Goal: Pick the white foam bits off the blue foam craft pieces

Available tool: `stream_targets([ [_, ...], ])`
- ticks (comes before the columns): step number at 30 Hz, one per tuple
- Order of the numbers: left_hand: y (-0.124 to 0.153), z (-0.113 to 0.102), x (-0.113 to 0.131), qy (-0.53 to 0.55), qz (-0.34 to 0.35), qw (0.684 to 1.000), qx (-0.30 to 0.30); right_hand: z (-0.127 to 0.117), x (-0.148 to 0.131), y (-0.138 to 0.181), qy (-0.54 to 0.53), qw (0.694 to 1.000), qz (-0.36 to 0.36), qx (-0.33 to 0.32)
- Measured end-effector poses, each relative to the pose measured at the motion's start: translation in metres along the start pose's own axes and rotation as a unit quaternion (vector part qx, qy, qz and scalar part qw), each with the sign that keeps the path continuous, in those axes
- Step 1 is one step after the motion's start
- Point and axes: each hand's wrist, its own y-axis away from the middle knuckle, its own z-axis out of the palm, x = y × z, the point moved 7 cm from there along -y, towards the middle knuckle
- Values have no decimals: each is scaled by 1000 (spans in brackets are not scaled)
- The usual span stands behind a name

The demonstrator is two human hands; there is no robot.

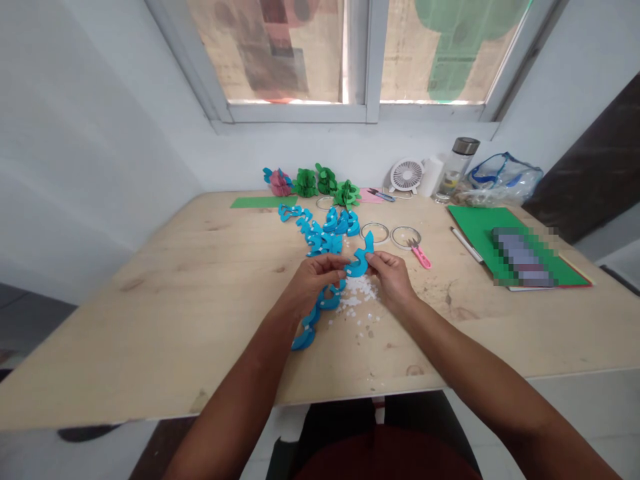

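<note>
Between my two hands is a curved blue paper cutout with small white squares on it. My left hand pinches its left end, and my right hand pinches its right side. Under the held cutout lies a scatter of small white paper bits. A row of similar blue cutouts runs beneath and beside my left wrist. Further back sits a pile of blue cutouts, several of them dotted with white squares.
Two ring-shaped tape rolls and pink-handled snips lie right of the pile. Folded green paper shapes stand along the wall. A small fan, a bottle, a marker and green sheets occupy the right side.
</note>
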Motion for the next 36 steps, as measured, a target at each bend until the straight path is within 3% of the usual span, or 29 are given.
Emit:
stream_targets([
  [12,4,6,14,-58,47,997,-11,0,-1,0,21,1000,20,1],
  [21,1,2,15,-33,84,995,39,13,2,4,-47,995,54,-72],
  [28,1,3,11,-31,99,993,52,17,4,7,7,995,45,-94],
  [33,-1,6,11,-140,130,980,48,13,3,4,46,996,22,-66],
  [36,4,5,23,-273,215,932,107,10,4,2,67,997,6,-49],
])
